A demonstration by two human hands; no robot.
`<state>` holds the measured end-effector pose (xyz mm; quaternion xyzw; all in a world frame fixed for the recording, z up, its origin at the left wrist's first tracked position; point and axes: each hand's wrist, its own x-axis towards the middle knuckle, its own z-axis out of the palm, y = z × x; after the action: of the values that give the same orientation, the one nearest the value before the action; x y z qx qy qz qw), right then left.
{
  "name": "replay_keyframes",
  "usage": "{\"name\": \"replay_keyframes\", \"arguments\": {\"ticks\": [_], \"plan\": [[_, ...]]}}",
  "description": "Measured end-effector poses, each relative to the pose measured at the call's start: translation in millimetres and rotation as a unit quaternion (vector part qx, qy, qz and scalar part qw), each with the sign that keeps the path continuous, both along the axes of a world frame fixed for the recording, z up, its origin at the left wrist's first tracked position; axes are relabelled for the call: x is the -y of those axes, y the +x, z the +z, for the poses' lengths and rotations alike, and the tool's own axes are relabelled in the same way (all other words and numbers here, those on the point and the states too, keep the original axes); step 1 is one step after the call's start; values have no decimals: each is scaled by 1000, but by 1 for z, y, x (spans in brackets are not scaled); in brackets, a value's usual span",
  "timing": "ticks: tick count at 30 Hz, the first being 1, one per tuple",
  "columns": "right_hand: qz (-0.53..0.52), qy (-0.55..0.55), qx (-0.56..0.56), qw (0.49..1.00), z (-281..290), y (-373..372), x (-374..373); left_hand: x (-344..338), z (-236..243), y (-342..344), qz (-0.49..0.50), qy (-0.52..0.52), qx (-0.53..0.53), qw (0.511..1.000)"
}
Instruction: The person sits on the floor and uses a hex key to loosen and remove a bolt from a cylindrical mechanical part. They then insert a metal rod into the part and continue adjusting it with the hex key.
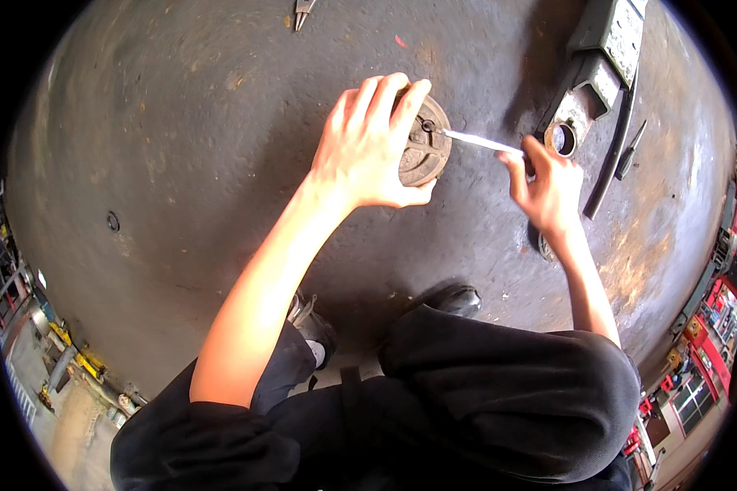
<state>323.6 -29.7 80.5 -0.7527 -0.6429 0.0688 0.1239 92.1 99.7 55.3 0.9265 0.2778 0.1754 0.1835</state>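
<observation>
My left hand is closed around a round, grimy brown metal disc with a ribbed, recessed face. Its fingers lie over the far edge and the thumb presses the near edge. In my right hand is a thin tool with a straight bright shaft, which looks like a screwdriver; my fingers hide most of its handle. The tool's tip touches the disc beside the small hole in its hub.
To the right lies a heavy metal arm with a round-holed end, beside a black bar and a small pointed tool. Pliers lie at the far edge and a small dark ring at left. My shoes are close by.
</observation>
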Motion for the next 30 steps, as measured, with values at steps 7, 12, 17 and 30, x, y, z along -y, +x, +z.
{"name": "replay_keyframes", "arguments": {"ticks": [7,12,17,30], "plan": [[-158,-51,-113,980,14,-48,29,-5,2,-6,-34,20,12,999],[-267,-101,-212,935,16,-65,35,-19,7,4,-82,16,-6,997],[-377,-195,-405,810,21,-107,37,-26,7,1,-92,3,-13,996],[-437,-9,-829,349,21,-224,-32,-15,-5,9,-24,24,-31,999]]}}
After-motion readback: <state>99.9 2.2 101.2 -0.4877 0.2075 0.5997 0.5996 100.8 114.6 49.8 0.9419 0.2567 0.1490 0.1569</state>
